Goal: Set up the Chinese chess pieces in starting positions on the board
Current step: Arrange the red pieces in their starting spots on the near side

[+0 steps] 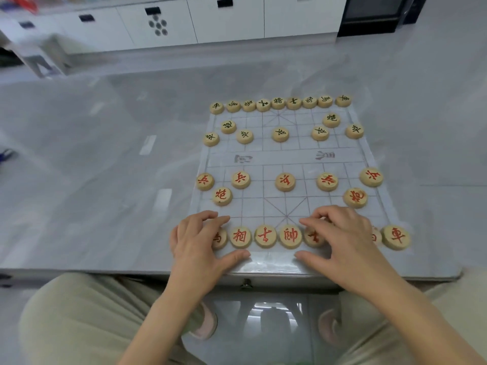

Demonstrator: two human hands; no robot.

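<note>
Chess pieces (285, 182) on board (276, 159) — glossy grey table (79, 180), white cabinets (226, 19) behind

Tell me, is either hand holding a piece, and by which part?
Cannot tell: left hand and right hand lie curled over the near red row; no piece is lifted.

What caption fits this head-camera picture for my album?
The left hand and right hand rest over the near red row on a Chinese chess board; black pieces line the far side.

Tan pieces (285, 182) (red, black characters)
</note>
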